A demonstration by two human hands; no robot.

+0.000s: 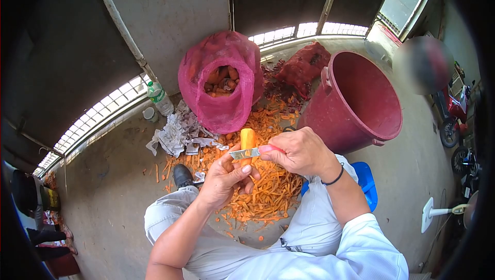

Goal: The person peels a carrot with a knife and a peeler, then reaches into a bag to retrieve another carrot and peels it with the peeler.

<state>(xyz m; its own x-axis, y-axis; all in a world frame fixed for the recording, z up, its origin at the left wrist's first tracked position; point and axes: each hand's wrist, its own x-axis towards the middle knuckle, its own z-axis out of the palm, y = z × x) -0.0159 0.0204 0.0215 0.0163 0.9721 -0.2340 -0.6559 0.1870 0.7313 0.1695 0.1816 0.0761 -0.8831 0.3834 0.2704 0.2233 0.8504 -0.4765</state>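
Note:
My left hand [227,179] is closed around the lower part of a carrot [248,138], whose bright orange upper end points away from me. In my right hand [301,151] is a peeler [244,153] with a red handle and a flat metal blade. The blade lies across the carrot just above my left fingers. Below both hands, a heap of carrot peelings [258,197] covers the floor between my legs. Beyond them stands a pink mesh sack [219,117], rolled open, with several unpeeled carrots [224,78] inside.
A large dark-red bin [330,117] stands at the right, beside a red mesh sack [304,66]. Crumpled paper [180,130], a plastic bottle [160,98] and a cup [150,114] are on the left. Part of a blue stool [366,184] shows under me. Another person's foot [67,232] appears far left.

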